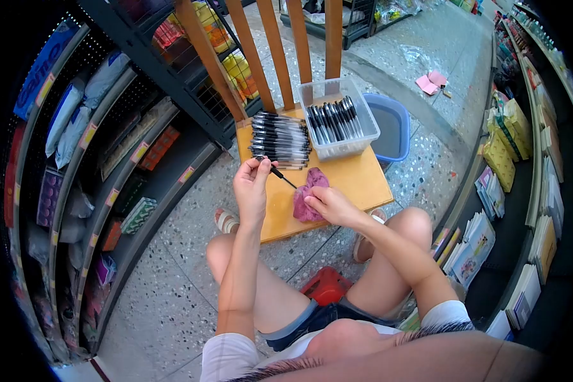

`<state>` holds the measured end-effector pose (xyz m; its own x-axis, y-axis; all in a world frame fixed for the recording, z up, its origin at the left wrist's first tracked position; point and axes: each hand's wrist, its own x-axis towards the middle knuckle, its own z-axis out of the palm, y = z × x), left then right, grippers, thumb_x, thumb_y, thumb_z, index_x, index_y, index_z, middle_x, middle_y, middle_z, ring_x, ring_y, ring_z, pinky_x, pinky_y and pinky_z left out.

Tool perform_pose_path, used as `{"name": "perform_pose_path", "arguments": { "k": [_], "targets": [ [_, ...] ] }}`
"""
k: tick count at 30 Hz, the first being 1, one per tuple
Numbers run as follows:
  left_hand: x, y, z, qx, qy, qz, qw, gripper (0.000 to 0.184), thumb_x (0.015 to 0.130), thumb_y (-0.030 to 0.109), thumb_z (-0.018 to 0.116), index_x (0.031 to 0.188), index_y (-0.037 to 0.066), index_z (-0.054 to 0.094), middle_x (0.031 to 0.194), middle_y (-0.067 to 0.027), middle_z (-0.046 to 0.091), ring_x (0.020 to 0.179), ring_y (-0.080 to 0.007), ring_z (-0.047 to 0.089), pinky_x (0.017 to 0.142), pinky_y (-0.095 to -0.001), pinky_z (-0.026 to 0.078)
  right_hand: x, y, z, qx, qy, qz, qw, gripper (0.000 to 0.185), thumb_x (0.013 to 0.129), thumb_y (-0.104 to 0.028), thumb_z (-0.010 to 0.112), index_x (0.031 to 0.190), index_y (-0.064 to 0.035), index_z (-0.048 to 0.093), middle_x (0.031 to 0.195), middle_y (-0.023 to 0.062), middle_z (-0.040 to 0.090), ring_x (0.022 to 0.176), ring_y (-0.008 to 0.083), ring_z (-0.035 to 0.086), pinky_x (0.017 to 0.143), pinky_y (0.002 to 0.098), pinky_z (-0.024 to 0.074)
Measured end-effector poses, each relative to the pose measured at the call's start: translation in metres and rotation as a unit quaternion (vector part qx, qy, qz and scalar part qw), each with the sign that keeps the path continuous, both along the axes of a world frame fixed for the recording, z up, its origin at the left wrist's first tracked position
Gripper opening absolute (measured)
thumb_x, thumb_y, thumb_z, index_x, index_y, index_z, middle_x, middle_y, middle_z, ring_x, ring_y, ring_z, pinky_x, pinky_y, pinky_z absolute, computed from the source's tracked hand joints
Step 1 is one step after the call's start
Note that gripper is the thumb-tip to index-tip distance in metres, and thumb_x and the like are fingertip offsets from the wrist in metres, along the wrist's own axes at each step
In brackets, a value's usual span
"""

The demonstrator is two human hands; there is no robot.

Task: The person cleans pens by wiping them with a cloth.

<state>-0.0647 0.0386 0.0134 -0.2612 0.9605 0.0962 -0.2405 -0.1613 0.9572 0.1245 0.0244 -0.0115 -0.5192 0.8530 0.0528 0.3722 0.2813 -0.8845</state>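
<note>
Pinched in my left hand (pixel 253 184) is a black pen (pixel 278 173), its thin end pointing down to the right. My right hand (pixel 328 205) grips a pink-purple cloth (pixel 309 198) near the pen's tip, over the wooden chair seat (pixel 277 224). Behind my left hand, a row of black and clear pens (pixel 280 139) lies on the seat. To their right stands a clear plastic box (pixel 345 150) with several similar pens (pixel 333 121) inside.
A blue bin (pixel 406 130) stands on the floor behind the chair's right side. Stocked shelves (pixel 165 172) curve along the left, with more shelves (pixel 521 191) on the right. A red object (pixel 325 285) is between my legs. Pink paper (pixel 431 82) lies on the floor.
</note>
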Motion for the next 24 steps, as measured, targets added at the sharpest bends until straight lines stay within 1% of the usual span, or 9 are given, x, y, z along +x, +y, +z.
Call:
{"name": "perform_pose_path", "arguments": {
  "k": [1,4,7,10,13,16,19,24],
  "targets": [
    [0.0,0.0,0.0,0.001,0.002,0.003,1.0,0.011,0.087,0.012,0.06,0.086,0.002,0.057,0.084,-0.0057,0.064,0.079,-0.0093,0.059,0.075,-0.022,0.045,0.0,0.0,-0.002,0.008,-0.009,-0.007,1.0,0.026,0.088,-0.019,0.053,0.073,0.002,0.052,0.066,0.0216,0.054,0.064,0.0393,0.055,0.058,0.0443,0.0417],
    [-0.008,0.006,-0.01,-0.023,-0.038,0.016,0.999,0.01,0.088,0.013,0.059,0.086,0.002,0.058,0.084,-0.0055,0.063,0.079,-0.0102,0.059,0.074,-0.0226,0.046,0.0,-0.001,-0.001,0.041,-0.035,-0.004,0.999,0.025,0.088,-0.02,0.052,0.075,0.0015,0.052,0.069,0.0222,0.055,0.067,0.0394,0.056,0.059,0.045,0.0426],
    [-0.015,0.011,-0.018,-0.053,-0.144,0.003,0.988,0.01,0.088,0.013,0.058,0.087,0.003,0.058,0.085,-0.0046,0.061,0.081,-0.0116,0.059,0.075,-0.0242,0.046,0.001,0.0,0.007,0.071,-0.008,0.041,0.997,0.023,0.089,-0.021,0.051,0.08,0.0003,0.052,0.071,0.0211,0.056,0.068,0.0386,0.057,0.06,0.0449,0.0434],
    [-0.017,0.011,-0.017,-0.089,-0.205,-0.025,0.974,0.008,0.088,0.012,0.058,0.089,0.004,0.058,0.085,-0.0036,0.061,0.084,-0.0133,0.059,0.077,-0.0264,0.047,0.005,-0.002,0.014,0.106,0.015,0.058,0.993,0.019,0.087,-0.02,0.053,0.081,-0.0019,0.052,0.071,0.0179,0.057,0.068,0.0355,0.058,0.061,0.0431,0.0441],
    [-0.021,0.013,-0.027,-0.125,-0.251,-0.066,0.958,0.009,0.087,0.012,0.059,0.092,0.005,0.059,0.087,-0.0041,0.062,0.086,-0.0142,0.059,0.078,-0.0279,0.047,0.008,-0.003,0.019,0.155,0.044,0.077,0.984,0.017,0.086,-0.018,0.056,0.079,-0.0037,0.051,0.07,0.014,0.056,0.068,0.0321,0.057,0.061,0.0406,0.0444],
    [-0.021,0.016,-0.035,-0.161,-0.265,-0.087,0.947,0.009,0.087,0.012,0.059,0.093,0.005,0.06,0.089,-0.0054,0.064,0.087,-0.0147,0.059,0.079,-0.0289,0.047,0.011,-0.004,0.021,0.208,0.028,0.091,0.974,0.017,0.084,-0.016,0.058,0.076,-0.0042,0.05,0.068,0.0122,0.053,0.067,0.0304,0.056,0.061,0.0385,0.0442],
    [-0.019,0.017,-0.045,-0.17,-0.28,-0.09,0.94,0.009,0.087,0.013,0.059,0.092,0.006,0.061,0.09,-0.0063,0.064,0.088,-0.0148,0.06,0.08,-0.0285,0.046,0.011,-0.005,0.021,0.205,0.045,0.086,0.974,0.018,0.084,-0.016,0.057,0.074,-0.0039,0.049,0.068,0.0118,0.052,0.068,0.0308,0.055,0.062,0.0382,0.0438],
    [-0.017,0.019,-0.049,-0.178,-0.292,-0.094,0.935,0.01,0.086,0.013,0.06,0.093,0.006,0.062,0.09,-0.0054,0.064,0.089,-0.015,0.06,0.08,-0.0279,0.047,0.015,-0.006,0.027,0.205,0.062,0.086,0.973,0.013,0.084,-0.014,0.056,0.077,-0.0039,0.051,0.069,0.0119,0.053,0.069,0.0309,0.055,0.063,0.0375,0.0442]
  ]
}}
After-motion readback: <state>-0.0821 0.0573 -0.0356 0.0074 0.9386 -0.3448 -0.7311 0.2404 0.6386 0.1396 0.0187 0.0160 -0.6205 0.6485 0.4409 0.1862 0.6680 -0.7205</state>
